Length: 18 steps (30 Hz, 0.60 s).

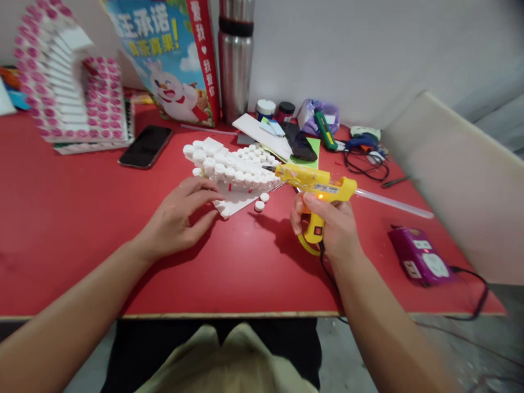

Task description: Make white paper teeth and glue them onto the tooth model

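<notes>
My right hand [331,221] grips a yellow hot glue gun [317,183] by its handle. A clear glue stick [395,203] sticks out of the gun's back end. The nozzle points left, at the right side of a white model [229,166] covered with rows of small round white pieces. Fingers apart, my left hand [186,218] rests at the model's near left side, its fingertips at the edge of the white base [235,203]. Two loose white round pieces [259,206] lie on the table just in front of the base.
On the red table [73,218] lie a black phone [146,146] and a purple power socket box [420,255]. Behind stand a pink-and-white model [69,82], a printed bag [164,65] and a steel flask [236,65]. A green cutter [325,130] and cables [366,164] lie back right.
</notes>
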Motion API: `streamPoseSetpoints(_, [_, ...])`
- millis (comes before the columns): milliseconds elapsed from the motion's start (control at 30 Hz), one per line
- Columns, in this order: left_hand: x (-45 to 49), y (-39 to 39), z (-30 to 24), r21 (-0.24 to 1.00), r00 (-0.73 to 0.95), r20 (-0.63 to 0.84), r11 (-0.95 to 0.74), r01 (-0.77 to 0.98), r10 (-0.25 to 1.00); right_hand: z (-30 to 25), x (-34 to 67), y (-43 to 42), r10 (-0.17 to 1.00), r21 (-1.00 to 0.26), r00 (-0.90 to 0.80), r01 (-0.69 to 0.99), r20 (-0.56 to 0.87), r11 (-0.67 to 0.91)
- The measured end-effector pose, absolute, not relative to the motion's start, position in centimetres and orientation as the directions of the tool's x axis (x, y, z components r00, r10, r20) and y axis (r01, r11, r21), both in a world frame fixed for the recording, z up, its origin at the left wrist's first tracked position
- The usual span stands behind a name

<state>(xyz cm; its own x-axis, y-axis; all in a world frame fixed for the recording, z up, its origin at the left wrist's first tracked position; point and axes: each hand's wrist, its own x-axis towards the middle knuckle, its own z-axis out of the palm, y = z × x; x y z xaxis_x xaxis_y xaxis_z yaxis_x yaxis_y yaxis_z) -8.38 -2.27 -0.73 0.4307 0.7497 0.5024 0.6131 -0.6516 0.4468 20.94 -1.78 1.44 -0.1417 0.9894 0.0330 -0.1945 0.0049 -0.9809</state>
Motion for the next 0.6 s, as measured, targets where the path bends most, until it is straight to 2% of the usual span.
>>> streamPoseSetpoints(200, [-8.8, -2.4, -0.8, 0.514, 0.165, 0.603, -0.538, 0.668, 0.781, 1.6, 21.1, -1.8, 0.996, -0.978, -0.068, -0.204, 0.057, 0.042])
streamPoseSetpoints(400, [-8.7, -2.0, -1.4, 0.529, 0.167, 0.612, -0.557, 0.64, 0.773, 1.9, 21.6, -1.3, 0.999, -0.959, 0.012, -0.281, 0.035, 0.037])
streamPoseSetpoints(600, [-8.7, -1.9, -1.5, 0.489, 0.213, 0.631, -0.596, 0.637, 0.746, 1.6, 21.7, -0.8, 0.999, -0.954, 0.028, -0.296, 0.035, 0.041])
